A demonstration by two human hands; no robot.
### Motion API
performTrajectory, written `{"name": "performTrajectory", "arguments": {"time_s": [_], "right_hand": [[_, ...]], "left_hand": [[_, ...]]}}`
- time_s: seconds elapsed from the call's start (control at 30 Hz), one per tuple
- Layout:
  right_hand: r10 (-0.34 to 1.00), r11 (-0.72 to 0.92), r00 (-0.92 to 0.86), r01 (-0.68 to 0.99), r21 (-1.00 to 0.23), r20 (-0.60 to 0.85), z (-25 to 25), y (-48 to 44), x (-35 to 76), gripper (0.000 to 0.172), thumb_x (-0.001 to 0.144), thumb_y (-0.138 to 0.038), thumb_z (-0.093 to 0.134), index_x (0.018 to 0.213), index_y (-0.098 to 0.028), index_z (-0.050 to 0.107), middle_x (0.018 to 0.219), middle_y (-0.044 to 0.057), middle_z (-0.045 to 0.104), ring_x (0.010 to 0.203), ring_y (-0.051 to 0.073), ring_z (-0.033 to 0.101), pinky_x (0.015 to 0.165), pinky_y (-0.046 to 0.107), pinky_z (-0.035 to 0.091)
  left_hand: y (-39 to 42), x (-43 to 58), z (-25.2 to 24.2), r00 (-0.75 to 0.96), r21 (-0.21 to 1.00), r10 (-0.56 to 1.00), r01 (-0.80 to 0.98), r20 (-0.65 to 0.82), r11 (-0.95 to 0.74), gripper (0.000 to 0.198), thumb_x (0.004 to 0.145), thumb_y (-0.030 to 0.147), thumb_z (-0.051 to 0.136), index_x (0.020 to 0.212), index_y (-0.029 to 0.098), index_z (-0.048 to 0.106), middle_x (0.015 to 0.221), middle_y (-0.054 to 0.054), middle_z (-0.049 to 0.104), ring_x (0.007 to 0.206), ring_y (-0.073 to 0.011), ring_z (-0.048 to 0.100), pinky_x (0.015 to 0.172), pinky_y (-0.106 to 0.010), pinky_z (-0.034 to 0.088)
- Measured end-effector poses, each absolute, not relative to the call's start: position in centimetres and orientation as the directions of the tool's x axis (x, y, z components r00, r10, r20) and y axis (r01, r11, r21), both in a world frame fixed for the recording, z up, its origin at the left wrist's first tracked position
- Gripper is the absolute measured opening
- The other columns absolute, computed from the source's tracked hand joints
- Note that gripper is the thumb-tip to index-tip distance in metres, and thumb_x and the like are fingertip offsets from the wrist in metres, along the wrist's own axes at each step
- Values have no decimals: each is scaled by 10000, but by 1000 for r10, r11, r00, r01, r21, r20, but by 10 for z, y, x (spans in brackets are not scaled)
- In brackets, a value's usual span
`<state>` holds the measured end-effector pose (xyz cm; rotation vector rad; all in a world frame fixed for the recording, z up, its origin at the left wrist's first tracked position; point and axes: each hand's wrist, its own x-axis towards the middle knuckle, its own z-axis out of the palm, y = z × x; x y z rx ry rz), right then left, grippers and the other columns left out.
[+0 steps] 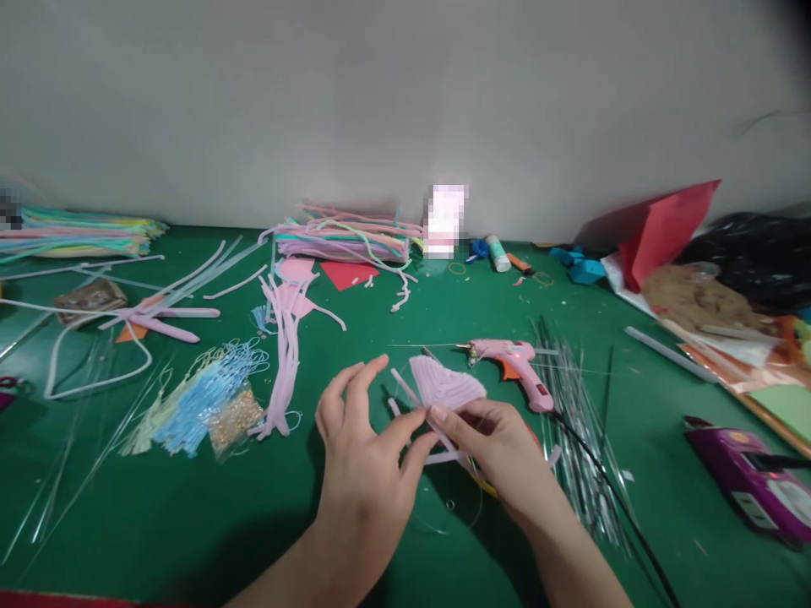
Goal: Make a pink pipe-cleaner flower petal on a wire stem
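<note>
Filling most of the scene, the green table (158, 528) bears a thick bundle of fuzzy stems (345, 245) at the far middle and a spread of thin rods (579, 447) to the right. At the near right sits a purple socket box (753, 481). The pink glue gun (507, 353) lies right of the middle, its nozzle pointing left — just beyond the far edge of the work. A small red light shows on its body, so the tip may well be hot; lifting the work farther out could bring the fuzzy pile or a fingertip against it. The gun's black cord (589, 460) runs toward the near right, and a sweep of the right forearm could catch it and drag the gun.

The right hand (500, 439) is closed to a pinch, thumb on top, on the pink fan-shaped piece (447, 384) in the near middle; its other fingers are partly hidden. The left hand (364, 422) pinches the same narrow end between forefinger and thumb, its remaining fingers spread to the left. Easing either pinch too soon might let the folds fan apart. Nearest of all lies a tiny ring (450, 504) — easily brushed away by a wrist.
</note>
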<state>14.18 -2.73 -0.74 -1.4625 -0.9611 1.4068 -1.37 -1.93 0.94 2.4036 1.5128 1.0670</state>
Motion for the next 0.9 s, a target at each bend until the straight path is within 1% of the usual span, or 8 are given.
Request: {"name": "performTrajectory", "arguments": {"time_s": [0.07, 0.13, 0.23, 0.37, 0.47, 0.53, 0.77, 0.9], "right_hand": [[953, -298, 57, -1, -954, -298, -8, -28, 141, 375, 752, -503, 683, 646, -143, 692, 563, 16, 599, 508, 104, 470, 476, 228, 384], [963, -269, 29, -21, -963, -269, -8, -29, 140, 306, 730, -461, 716, 722, -155, 718, 649, 35, 652, 604, 139, 558, 573, 252, 474], [966, -258, -11, -59, -964, -258, -8, -31, 141, 278, 689, -405, 755, 829, -165, 729, 717, 44, 677, 683, 173, 613, 660, 299, 528], [966, -259, 2, 75, -963, -259, -5, -32, 144, 221, 759, -369, 680, 803, -157, 723, 719, 50, 684, 649, 155, 603, 630, 277, 510], [969, -246, 19, 178, -953, -247, -1, -31, 145, 200, 759, -337, 656, 712, -146, 693, 680, 48, 678, 593, 146, 574, 568, 263, 473], [975, -222, 28, 216, -951, -222, 1, -30, 145, 186, 759, -317, 646, 691, -146, 671, 665, 39, 669, 592, 148, 568, 561, 262, 456], [983, -183, 27, 163, -970, -181, 2, -30, 142, 154, 787, -301, 628, 748, -155, 660, 717, 26, 656, 694, 177, 592, 640, 280, 471], [978, -208, 38, 203, -957, -204, 4, -31, 142, 175, 790, -313, 618, 737, -147, 639, 692, 17, 633, 650, 157, 554, 600, 260, 449]], "left_hand": [[-20, -12, 8, 247, 430, 826, 758, 507, -491, 127, 822, 188, 641, 833, 231, 760, 1358, -139, 425, 1200, -366, 363, 915, -591, 381], [-20, -11, 8, 239, 421, 824, 767, 514, -485, 156, 822, 149, 625, 826, 228, 761, 1359, -140, 427, 1197, -361, 369, 922, -592, 377], [-19, -9, 8, 242, 413, 826, 774, 509, -481, 163, 813, 127, 620, 819, 215, 757, 1357, -145, 436, 1197, -362, 376, 933, -596, 370], [-20, -9, 8, 242, 432, 838, 768, 489, -474, 131, 820, 175, 631, 825, 221, 754, 1352, -137, 454, 1204, -359, 381, 949, -602, 358], [-20, -11, 8, 241, 471, 859, 753, 451, -459, 119, 822, 197, 634, 802, 225, 748, 1340, -123, 477, 1207, -351, 382, 952, -598, 363], [-19, -12, 8, 243, 504, 869, 734, 431, -455, 136, 830, 177, 617, 787, 222, 739, 1318, -112, 501, 1195, -334, 393, 955, -589, 372], [-11, -10, 9, 225, 651, 915, 647, 334, -397, 158, 825, 127, 583, 806, 218, 711, 1233, -99, 562, 1173, -308, 418, 921, -552, 425], [-10, -10, 11, 222, 674, 924, 634, 310, -378, 147, 804, 128, 590, 754, 214, 699, 1205, -91, 578, 1178, -310, 425, 947, -570, 400]]}}
